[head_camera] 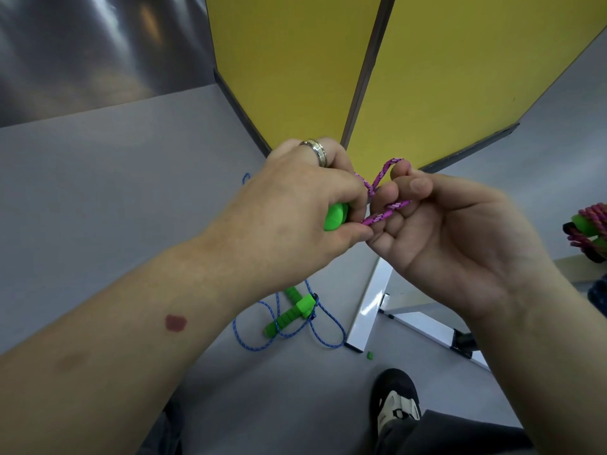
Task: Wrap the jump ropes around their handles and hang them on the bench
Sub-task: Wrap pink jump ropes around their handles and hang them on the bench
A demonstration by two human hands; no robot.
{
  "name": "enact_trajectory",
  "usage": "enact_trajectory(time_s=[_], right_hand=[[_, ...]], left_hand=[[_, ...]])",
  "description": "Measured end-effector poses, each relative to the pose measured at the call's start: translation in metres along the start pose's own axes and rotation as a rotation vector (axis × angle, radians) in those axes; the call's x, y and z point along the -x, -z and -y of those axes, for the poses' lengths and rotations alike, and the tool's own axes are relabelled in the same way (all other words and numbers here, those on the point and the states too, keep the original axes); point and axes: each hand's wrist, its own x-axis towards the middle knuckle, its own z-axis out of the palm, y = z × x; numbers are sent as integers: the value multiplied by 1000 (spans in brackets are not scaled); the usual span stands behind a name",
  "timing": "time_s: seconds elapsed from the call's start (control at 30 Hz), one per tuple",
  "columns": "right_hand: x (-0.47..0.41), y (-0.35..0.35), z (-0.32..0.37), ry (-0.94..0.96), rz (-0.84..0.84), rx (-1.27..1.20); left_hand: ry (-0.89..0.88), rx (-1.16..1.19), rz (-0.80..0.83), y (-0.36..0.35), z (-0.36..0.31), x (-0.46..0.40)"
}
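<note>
The left hand (295, 205) has its grip clamped around a green handle (335, 217), and the ring (317, 151) on one finger shows on top. The right hand (453, 238) pinches a loop of the pink rope (382, 178) between thumb and fingers, just beside the left hand. On the floor (115, 192) below lies a blue rope (315, 330) with its green handles (295, 307), loose. At the right edge, another pink rope bundle (591, 228) rests on the table (578, 267).
</note>
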Motion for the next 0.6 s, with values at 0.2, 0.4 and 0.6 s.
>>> enact_trajectory(time_s=[0.2, 0.4, 0.6], right_hand=[[1, -2, 3, 7, -34, -26], [0, 1, 7, -4, -72, -14], [0, -4, 0, 49, -88, 78]], left_hand=[[-7, -48, 12, 0, 1, 0], [-50, -116, -18, 1, -2, 1], [14, -39, 22, 2, 2, 1]])
